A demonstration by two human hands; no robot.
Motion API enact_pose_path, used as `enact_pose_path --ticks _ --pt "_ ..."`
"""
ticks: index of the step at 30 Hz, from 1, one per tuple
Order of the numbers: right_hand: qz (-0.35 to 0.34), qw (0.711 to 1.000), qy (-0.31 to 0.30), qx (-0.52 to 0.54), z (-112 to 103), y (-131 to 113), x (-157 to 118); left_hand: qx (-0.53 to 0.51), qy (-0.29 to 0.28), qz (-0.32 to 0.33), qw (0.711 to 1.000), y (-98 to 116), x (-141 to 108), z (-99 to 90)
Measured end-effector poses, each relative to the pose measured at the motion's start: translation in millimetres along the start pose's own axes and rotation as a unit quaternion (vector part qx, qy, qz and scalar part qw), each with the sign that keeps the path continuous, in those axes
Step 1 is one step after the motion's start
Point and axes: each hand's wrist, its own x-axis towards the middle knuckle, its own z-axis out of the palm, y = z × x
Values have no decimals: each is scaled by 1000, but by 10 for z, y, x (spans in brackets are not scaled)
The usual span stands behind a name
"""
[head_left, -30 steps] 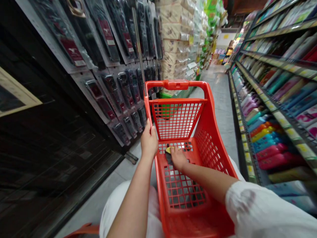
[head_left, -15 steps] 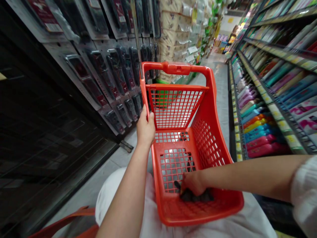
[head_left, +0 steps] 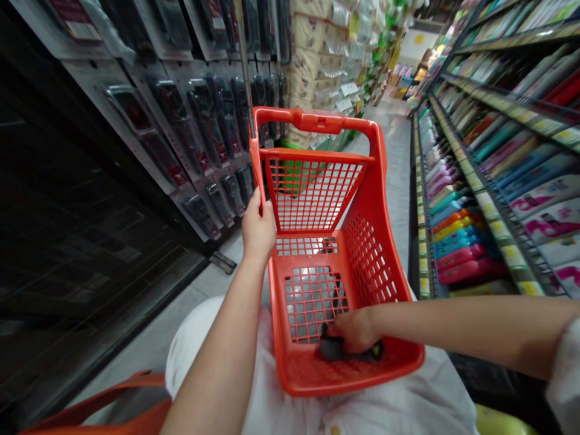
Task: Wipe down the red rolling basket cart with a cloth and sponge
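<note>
A red plastic shopping basket point(head_left: 281, 356) with lattice walls and a raised handle stands in front of my knees, tilted in view. My left hand point(head_left: 259, 229) is closed around its left rim, thumb on the inner side. Down inside, at the near end of the floor, my right hand point(head_left: 353, 331) is closed on a dark grey item point(head_left: 332, 348) with a small yellowish mark. The item looks soft and lumpy, but its kind cannot be made out. My right fingertips are partly hidden behind the hand and the item.
Blister-packed goods point(head_left: 203, 121) hang on a rack to the left, with a metal foot point(head_left: 223, 262) below. Stacked beige packs point(head_left: 312, 60) stand beyond the basket. Shelves of colourful packages point(head_left: 462, 241) line the right. An orange strap point(head_left: 104, 399) lies at lower left. A tiled aisle point(head_left: 394, 133) runs ahead.
The view has shifted slightly, so the basket sits a little further left. My right hand has moved slightly on the dark item, whose shape and position differ. My left hand keeps its hold.
</note>
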Motion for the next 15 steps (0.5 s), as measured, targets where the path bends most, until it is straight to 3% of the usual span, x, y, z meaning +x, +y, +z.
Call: enact_pose_path --ticks 3,6,9,11,15 --pt "-31 998 21 59 -21 -68 -106 -2 6 -8 1000 -13 -4 3" --pt "-120 975 104 155 -23 -272 -88 -2 -2 -12 1000 -12 7 1" --pt "-157 959 159 175 38 -248 -218 -2 -8 -9 1000 4 10 -2" --pt "-131 971 149 132 80 -83 -409 0 -8 -3 1000 11 6 0" --pt "-4 993 118 4 79 130 -678 31 7 -23 999 -21 13 12"
